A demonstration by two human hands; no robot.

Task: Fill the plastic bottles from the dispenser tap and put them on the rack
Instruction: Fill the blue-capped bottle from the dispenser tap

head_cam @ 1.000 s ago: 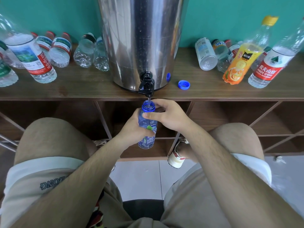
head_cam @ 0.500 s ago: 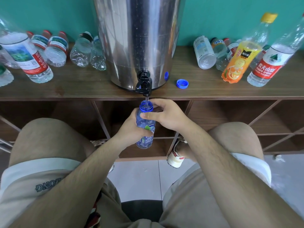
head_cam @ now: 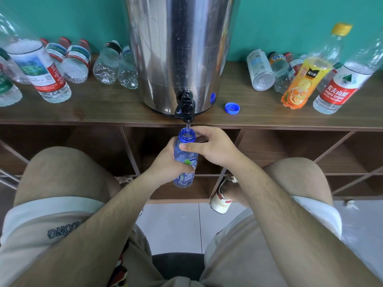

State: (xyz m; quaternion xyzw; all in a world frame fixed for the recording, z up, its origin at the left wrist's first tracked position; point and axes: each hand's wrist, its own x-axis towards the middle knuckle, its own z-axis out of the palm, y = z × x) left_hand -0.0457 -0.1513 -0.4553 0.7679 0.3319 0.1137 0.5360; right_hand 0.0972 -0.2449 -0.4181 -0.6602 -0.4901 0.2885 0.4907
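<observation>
The steel dispenser (head_cam: 182,48) stands on the wooden rack (head_cam: 107,112), with clear bottles lying and standing on the top board to both sides. In front of the rack edge, the open blue bottle (head_cam: 185,162) is held near upright, its mouth just under the black tap (head_cam: 185,107). A thin stream runs into it. The left hand (head_cam: 165,166) is wrapped round the bottle's body. The right hand (head_cam: 211,148) pinches the neck between thumb and fingers. The blue cap (head_cam: 232,108) lies on the top board, right of the dispenser and well apart from the bottle. The main risk appears to be overflow: the tinted plastic and label hide the water level, so the fill could reach the mouth unnoticed and spill over the hands and onto the floor. A small tilt or drift could send the narrow stream past the mouth. Squeezing the thin wall may push water out. Shutting the tap will likely need one hand freed, leaving a heavy, uncapped bottle in a single grip.
</observation>
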